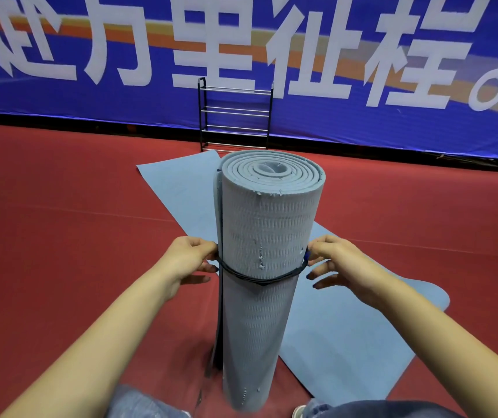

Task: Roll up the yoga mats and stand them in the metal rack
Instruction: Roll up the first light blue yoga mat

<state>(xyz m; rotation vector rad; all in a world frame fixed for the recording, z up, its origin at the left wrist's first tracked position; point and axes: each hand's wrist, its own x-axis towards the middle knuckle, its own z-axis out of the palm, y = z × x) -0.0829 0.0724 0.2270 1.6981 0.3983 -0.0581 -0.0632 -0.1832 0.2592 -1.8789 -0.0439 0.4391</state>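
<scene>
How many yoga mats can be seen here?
2. One blue-grey rolled foam mat stands upright between the hands, a dark elastic band around it. One blue flat mat lies unrolled on the red floor behind it. Others may lie outside the view.

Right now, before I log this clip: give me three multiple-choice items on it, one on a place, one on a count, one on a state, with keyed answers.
1. Where is the metal rack?
A. against the blue banner
B. beside the person's knees
C. on the flat mat

2. How many mats are rolled?
A. none
B. one
C. two

3. What do both hands hold?
A. the rack
B. nothing
C. the dark band

Answers:
1 A, it stands at the banner.
2 B, one rolled mat stands upright; the flat mat lies unrolled.
3 C, left hand and right hand pinch the dark band.
</scene>
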